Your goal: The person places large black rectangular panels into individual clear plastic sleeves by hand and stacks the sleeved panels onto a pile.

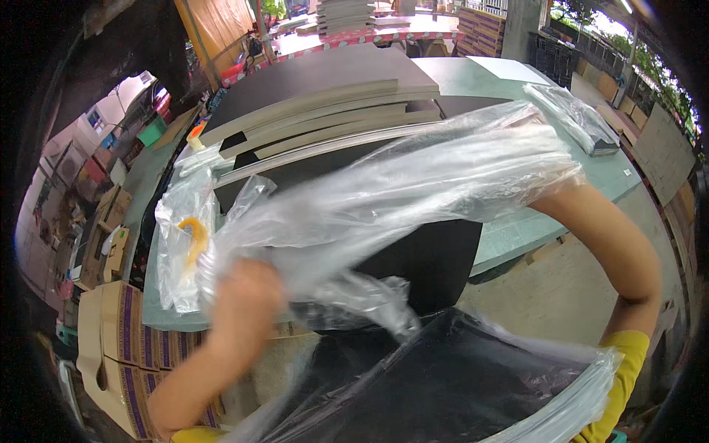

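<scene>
A long clear plastic bag (413, 173) stretches between my hands above the table. My left hand (247, 292), blurred by motion, is closed around its gathered left end. My right hand (535, 136) is inside or behind the plastic at the other end, its fingers veiled by the film. Below the bag a dark board (421, 269) lies partly covered. Close to my body, a black panel (473, 369) shows through clear film. Loose film (354, 299) hangs by my left wrist.
Stacked dark boards with pale edges (317, 122) lie across the green table (502, 240). A yellow tape roll (193, 240) rests on folded plastic bags at the left. Another plastic-covered piece (576, 118) lies far right. Cardboard boxes (122, 340) stand at lower left.
</scene>
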A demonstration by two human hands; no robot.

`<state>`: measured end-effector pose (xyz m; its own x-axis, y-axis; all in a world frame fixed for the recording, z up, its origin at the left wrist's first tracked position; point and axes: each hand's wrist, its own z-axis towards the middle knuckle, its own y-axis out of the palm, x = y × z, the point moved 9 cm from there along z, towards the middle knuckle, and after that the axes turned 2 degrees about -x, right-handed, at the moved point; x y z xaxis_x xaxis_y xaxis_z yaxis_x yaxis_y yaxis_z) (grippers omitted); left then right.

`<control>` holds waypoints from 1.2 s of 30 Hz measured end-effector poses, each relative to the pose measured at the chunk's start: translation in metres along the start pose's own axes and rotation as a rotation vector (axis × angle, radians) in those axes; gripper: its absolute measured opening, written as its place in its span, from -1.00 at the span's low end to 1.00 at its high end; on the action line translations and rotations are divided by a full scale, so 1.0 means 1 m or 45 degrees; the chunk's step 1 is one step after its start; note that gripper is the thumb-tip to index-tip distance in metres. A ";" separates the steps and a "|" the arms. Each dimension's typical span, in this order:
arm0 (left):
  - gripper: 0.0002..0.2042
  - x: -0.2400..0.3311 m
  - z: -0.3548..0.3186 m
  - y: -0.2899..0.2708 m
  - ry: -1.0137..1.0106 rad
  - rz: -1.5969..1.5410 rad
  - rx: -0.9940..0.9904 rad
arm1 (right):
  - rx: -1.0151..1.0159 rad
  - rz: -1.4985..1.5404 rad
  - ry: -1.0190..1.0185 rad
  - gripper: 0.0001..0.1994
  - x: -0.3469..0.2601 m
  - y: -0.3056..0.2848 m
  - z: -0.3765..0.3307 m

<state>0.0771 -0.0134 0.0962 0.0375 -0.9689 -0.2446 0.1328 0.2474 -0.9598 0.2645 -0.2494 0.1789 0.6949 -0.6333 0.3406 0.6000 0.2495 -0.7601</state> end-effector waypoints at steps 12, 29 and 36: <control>-0.84 -0.061 -0.041 0.023 -0.067 0.136 0.225 | -0.951 0.251 -0.228 -0.89 -0.141 0.001 -0.099; -0.90 -0.193 -0.082 0.066 -1.068 -1.127 0.571 | -1.173 0.485 -0.044 -0.60 -0.112 0.054 -0.073; -0.37 -0.106 0.007 -0.009 -0.431 -0.390 0.730 | -0.002 0.599 0.344 -0.35 -0.001 0.029 -0.027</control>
<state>0.0791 0.0866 0.1321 0.2075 -0.9637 0.1683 0.6802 0.0185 -0.7328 0.2705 -0.2606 0.1417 0.7616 -0.6194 -0.1906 0.2482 0.5504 -0.7971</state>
